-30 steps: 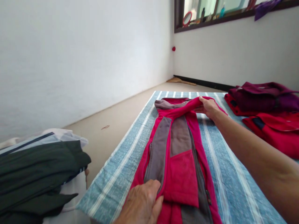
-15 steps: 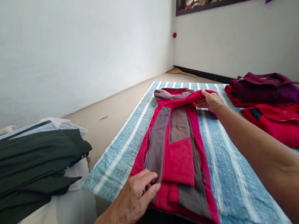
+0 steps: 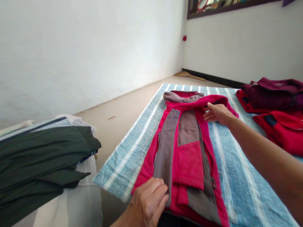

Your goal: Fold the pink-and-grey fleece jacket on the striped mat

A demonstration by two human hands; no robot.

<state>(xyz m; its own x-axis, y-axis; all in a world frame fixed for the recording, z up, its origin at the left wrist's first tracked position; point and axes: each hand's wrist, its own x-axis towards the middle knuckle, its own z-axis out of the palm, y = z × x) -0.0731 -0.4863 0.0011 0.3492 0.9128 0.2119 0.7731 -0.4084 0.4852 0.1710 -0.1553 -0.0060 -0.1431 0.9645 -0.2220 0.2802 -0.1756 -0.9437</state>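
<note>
A pink and grey fleece jacket (image 3: 190, 160) lies lengthwise on a blue-and-white striped cloth, its collar at the far end. One pink sleeve lies folded across the upper chest and bends out to the right. My left hand (image 3: 151, 198) is at the near left hem, its fingers curled together on the fabric; the fingertips are partly hidden. By the folded sleeve (image 3: 224, 102), my right hand (image 3: 219, 113) has its fingers stretched out and its thumb apart, close against the pink cloth.
The striped cloth (image 3: 134, 143) covers the surface under the jacket. Folded red garments (image 3: 284, 130) and a purple one (image 3: 274, 93) are stacked at right. Dark green clothing (image 3: 47, 151) is piled at left. A broom (image 3: 189, 75) lies in the far corner by the walls.
My right hand has loosened from the sleeve, which now spreads further right behind it. My left hand has closed more over the hem. The view has shifted slightly left.
</note>
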